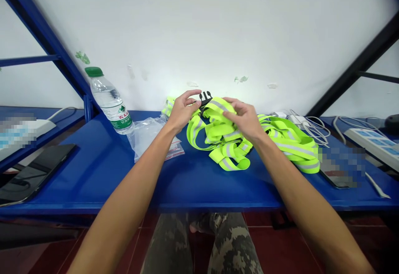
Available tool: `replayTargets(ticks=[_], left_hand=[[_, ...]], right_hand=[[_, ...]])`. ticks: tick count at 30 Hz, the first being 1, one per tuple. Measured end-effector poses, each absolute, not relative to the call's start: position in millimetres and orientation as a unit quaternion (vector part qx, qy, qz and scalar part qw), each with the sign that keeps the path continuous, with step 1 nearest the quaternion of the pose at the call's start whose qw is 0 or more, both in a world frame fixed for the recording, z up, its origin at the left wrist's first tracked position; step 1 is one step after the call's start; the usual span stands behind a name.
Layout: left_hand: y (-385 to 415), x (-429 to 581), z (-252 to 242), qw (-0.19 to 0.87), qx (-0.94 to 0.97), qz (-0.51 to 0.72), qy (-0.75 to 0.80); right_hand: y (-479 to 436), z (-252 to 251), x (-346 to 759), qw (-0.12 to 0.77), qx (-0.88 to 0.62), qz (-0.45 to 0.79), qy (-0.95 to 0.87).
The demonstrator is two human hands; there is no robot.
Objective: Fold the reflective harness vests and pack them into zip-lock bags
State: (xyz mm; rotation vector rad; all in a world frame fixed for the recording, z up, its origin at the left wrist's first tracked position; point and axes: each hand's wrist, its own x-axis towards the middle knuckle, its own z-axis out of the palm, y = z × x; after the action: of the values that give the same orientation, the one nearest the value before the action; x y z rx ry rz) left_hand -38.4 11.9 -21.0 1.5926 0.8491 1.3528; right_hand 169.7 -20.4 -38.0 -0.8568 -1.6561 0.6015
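My left hand [182, 111] is closed, thumb and fingers pinching the base of a black side-release buckle [205, 99], whose prongs point up. The buckle is joined to a tangle of neon yellow reflective straps [230, 151] with grey stripes, lying on the blue table [193, 184]. My right hand [245, 118] pinches a loop of the same strap to the right of the buckle. Part of the loop is hidden behind its fingers. Another heap of yellow reflective straps [294, 145] lies beside my right forearm.
Clear plastic bags [146, 135] and a water bottle [110, 103] with a green cap stand left of my left hand. A dark tablet-like device [37, 172] lies far left. White cables [314, 128], a phone [338, 172] and a power strip [374, 143] are at right. A white wall [193, 29] rises behind.
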Motion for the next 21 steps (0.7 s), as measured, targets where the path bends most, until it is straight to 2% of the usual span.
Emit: replayTargets(ticks=[2, 4, 7, 10, 13, 17, 21], left_hand=[[10, -40, -19, 0.421, 0.651, 0.531, 0.342], [8, -39, -19, 0.412, 0.669, 0.516, 0.342], [5, -36, -21, 0.405, 0.691, 0.492, 0.342], [3, -34, -23, 0.441, 0.693, 0.468, 0.326], [3, -36, -25, 0.483, 0.688, 0.447, 0.307], [1, -37, -26, 0.527, 0.702, 0.384, 0.286], [0, -35, -29, 0.515, 0.711, 0.379, 0.293]], right_hand=[[-18, -36, 175, 0.599, -0.372, 0.253, -0.662], [-21, -34, 175, 0.599, -0.387, 0.237, -0.66], [-33, -31, 164, 0.534, -0.379, 0.164, -0.738], [-39, -32, 152, 0.463, -0.356, 0.048, -0.81], [-34, -35, 150, 0.454, -0.371, -0.007, -0.81], [-23, -38, 160, 0.488, -0.432, 0.013, -0.758], [-17, -40, 171, 0.509, -0.45, 0.105, -0.727]])
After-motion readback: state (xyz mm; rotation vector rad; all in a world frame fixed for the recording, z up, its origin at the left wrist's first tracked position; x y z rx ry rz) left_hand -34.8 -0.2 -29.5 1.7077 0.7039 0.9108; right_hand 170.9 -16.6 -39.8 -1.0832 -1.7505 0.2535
